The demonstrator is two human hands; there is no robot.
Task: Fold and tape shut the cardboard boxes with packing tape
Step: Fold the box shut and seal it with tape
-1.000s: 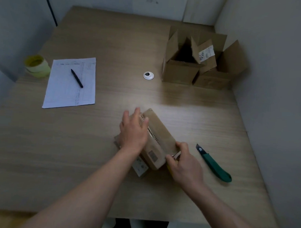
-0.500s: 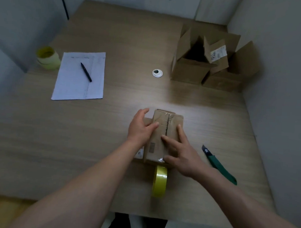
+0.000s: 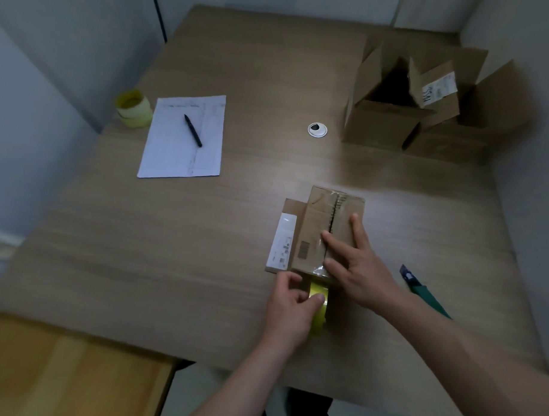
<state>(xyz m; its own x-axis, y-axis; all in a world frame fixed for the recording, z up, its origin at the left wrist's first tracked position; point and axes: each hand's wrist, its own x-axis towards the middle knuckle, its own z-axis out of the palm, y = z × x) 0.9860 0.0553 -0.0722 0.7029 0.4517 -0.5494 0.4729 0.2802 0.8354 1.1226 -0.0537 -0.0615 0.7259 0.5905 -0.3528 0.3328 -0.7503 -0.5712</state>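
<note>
**Two hands at a small box, tape roll at its near edge**

Two hands work at a small cardboard box lying flat on the tabletop, toward 5 o'clock from the tabletop's middle. The right hand lies on the box top with its fingers spread and fairly straight, pressing down beside the dark centre seam, where clear tape shines. The left hand is at 6 o'clock from the box, fingers and thumb curled round a yellow tape roll that stands on edge and touches the box's near end.

A flap with a white label sticks out flat at 9 o'clock from the box. A green-handled utility knife lies at 3 o'clock from the hands, apart from them.

At 2 o'clock in the far corner, two open cardboard boxes stand side by side with flaps up, one flap bearing a white sticker. A round white grommet sits just at 9 o'clock from them. At 10 o'clock, a black pen rests on a sheet of paper, and another yellow tape roll lies flat just beyond the sheet's far left corner.
</note>
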